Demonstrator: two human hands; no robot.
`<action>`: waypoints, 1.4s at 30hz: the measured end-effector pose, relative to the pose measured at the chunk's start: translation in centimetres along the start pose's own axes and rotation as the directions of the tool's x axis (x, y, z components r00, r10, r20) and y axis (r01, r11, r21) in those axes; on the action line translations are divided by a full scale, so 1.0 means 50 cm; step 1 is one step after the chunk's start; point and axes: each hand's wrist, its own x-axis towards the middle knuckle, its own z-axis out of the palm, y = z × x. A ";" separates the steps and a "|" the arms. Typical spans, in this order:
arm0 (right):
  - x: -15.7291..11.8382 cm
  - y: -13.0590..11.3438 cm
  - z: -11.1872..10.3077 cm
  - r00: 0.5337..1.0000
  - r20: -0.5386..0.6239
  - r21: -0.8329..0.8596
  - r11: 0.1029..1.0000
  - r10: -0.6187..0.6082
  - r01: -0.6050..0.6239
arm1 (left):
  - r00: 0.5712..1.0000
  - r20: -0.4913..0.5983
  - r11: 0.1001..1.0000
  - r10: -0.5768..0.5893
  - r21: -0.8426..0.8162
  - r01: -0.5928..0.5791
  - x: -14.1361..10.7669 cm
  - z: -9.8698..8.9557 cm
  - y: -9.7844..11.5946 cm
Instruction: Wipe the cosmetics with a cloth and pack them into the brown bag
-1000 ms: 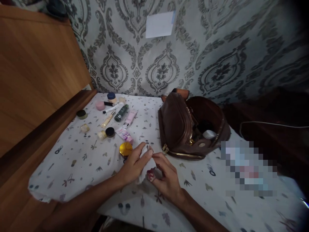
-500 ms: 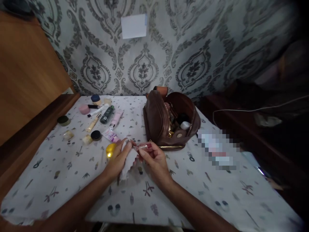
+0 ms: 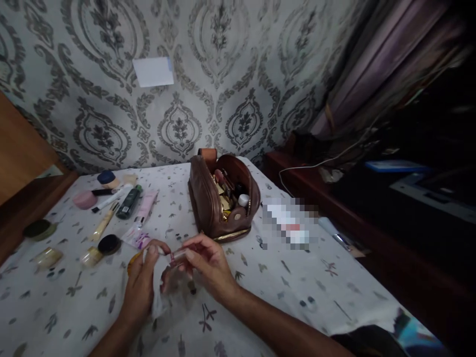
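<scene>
My left hand (image 3: 143, 277) is closed on a crumpled white cloth (image 3: 159, 285) that hangs down from the fingers. My right hand (image 3: 210, 265) pinches a small clear tube (image 3: 179, 256) with a pinkish end, which meets the cloth between the two hands. Just behind my left hand, a yellow round item (image 3: 133, 264) is partly hidden. A pink and white tube (image 3: 137, 238) lies beyond the fingers. Past my right hand stands an open brown bag (image 3: 204, 203) holding several small cosmetics, a white-capped one (image 3: 243, 200) among them.
Several jars and tubes lie at the left, including a dark-lidded jar (image 3: 109, 244), a green bottle (image 3: 129, 202) and a pink jar (image 3: 85, 199). A pixelated item (image 3: 286, 222) and a pale tube (image 3: 332, 232) lie right of the bag on the patterned tablecloth (image 3: 297, 277).
The view has swung to the right, so the bag and table items appear further left. My hands still hold the cloth and tube; more of the tube's clear part now shows.
</scene>
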 end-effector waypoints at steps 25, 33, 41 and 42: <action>-0.009 0.006 0.001 0.980 0.127 0.081 0.983 0.155 -0.166 | 0.959 0.052 0.887 0.280 0.367 -0.279 0.047 -0.055 -0.032; -0.016 -0.006 0.004 0.993 0.100 -0.140 0.989 0.063 -0.049 | 0.977 -0.093 0.935 0.192 0.321 -0.153 0.035 -0.032 0.001; -0.028 -0.014 0.007 0.995 0.084 -0.580 0.810 -0.048 0.088 | 0.972 -0.156 0.919 0.175 0.381 -0.104 0.040 -0.047 -0.007; -0.029 -0.014 0.008 0.996 0.090 -0.582 0.810 -0.024 0.072 | 0.975 -0.153 0.927 0.159 0.363 -0.094 0.041 -0.050 -0.011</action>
